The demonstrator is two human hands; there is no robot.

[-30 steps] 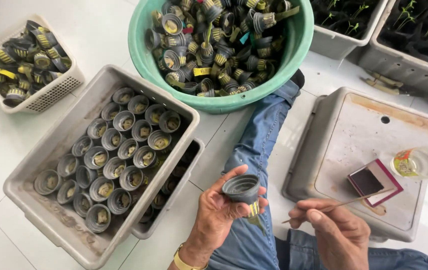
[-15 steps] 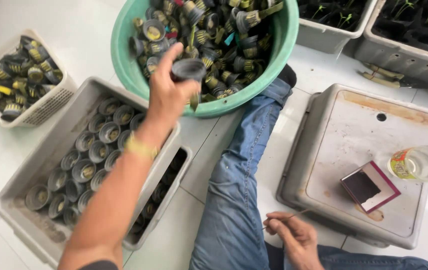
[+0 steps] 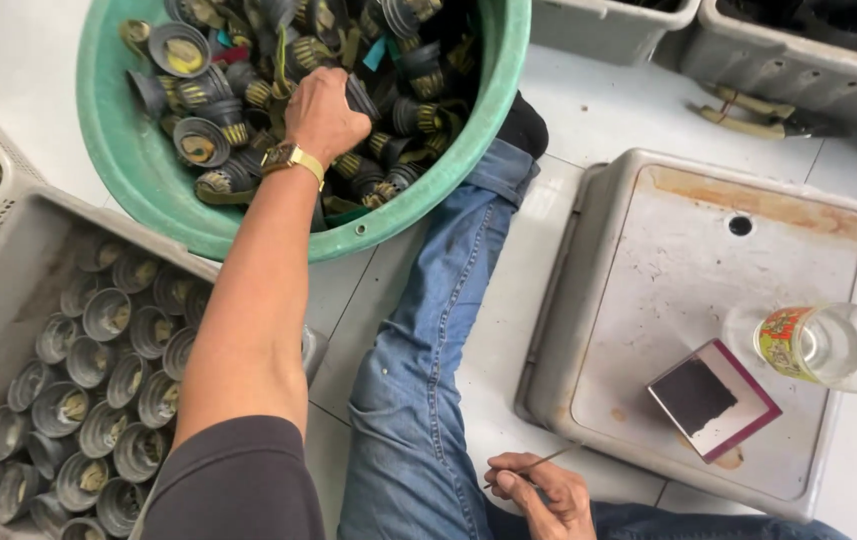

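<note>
Left hand [image 3: 323,118] reaching into green basin [image 3: 148,190], fingers curled around a small black pot [image 3: 358,97] among the heap, right hand [image 3: 538,495] near the denim-clad leg pinching a thin stick [image 3: 540,461], grey crate [image 3: 18,235] of filled pots beside it

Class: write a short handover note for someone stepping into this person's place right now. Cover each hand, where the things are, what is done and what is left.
Left hand: reaching into the green basin, closed among the small dark pots; which one it grips is hidden.
Right hand: by the lap, pinching a thin stick.
Done: the grey crate on the left holds rows of pots set upright.
Left: the basin is heaped with loose pots.
Nearby: an upturned grey tub on the right carries a glass and a small flat box.
</note>
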